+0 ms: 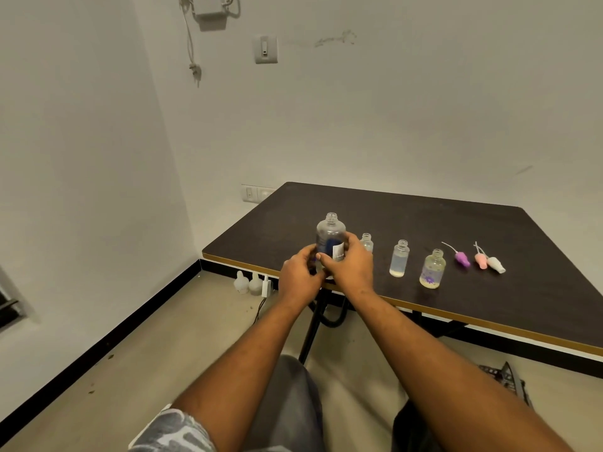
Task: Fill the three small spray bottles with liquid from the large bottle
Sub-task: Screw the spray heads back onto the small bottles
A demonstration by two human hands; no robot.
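Note:
The large clear bottle (330,234), uncapped and upright with a blue-and-white label, stands near the front left corner of the dark table (440,223). My left hand (298,277) and my right hand (350,267) both grip its lower body. To its right stand three small open bottles: one (367,242) partly hidden behind my right hand, a taller one (399,258) holding clear liquid, and a rounder one (433,269) with purple flowers. Three spray heads lie further right: purple (462,258), pink (480,260) and white (496,264).
The table's front edge has a tan trim, and its black legs (313,327) stand under the left corner. Two whitish containers (248,283) and a white adapter sit on the floor by the wall. A dark metal frame (505,378) lies on the floor at right.

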